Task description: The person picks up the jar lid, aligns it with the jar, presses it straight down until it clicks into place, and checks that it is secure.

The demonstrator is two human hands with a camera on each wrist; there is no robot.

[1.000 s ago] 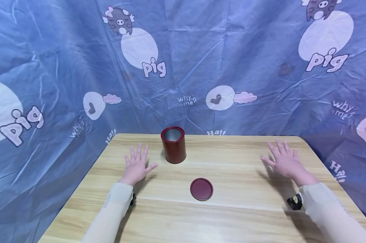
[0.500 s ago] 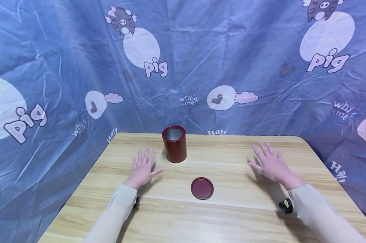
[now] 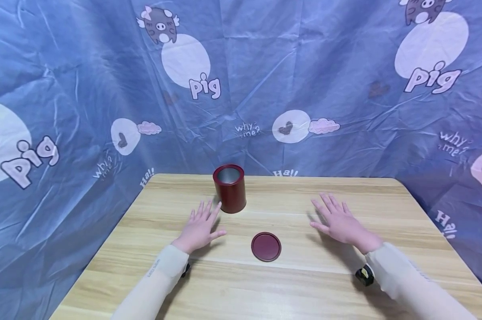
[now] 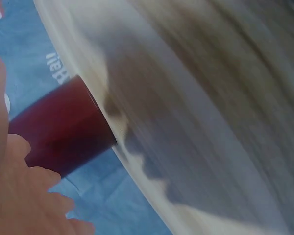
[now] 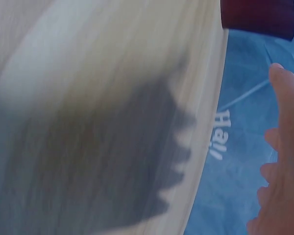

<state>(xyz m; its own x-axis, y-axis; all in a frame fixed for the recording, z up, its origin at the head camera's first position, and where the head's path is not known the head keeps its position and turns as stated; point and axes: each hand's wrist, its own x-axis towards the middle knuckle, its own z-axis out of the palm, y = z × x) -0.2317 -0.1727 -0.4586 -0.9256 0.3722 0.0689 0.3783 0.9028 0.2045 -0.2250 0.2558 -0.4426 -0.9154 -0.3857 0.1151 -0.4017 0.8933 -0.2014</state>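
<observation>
A dark red cylindrical tin (image 3: 231, 195) stands upright and uncovered near the back of the table, its grey inside visible. In front of it lies a round dark red lid (image 3: 266, 247), flat on the wood. My left hand (image 3: 198, 227) hovers with spread fingers at the tin's near left; its index fingertip overlaps the tin's lower edge in the head view. Off to the right of the lid, my right hand (image 3: 342, 225) is held over the table with fingers spread and nothing in it. The left wrist view shows the tin (image 4: 68, 127) beyond the left fingers.
The light wooden table (image 3: 241, 284) reaches back to a blue curtain (image 3: 257, 80) printed with pigs and lettering, which hangs behind and at both sides. A black device (image 3: 364, 275) sits under the right wrist.
Both hands have moved inward, the left one rightward toward the tin and the right one leftward toward the lid. Tin and lid have stayed in place.
</observation>
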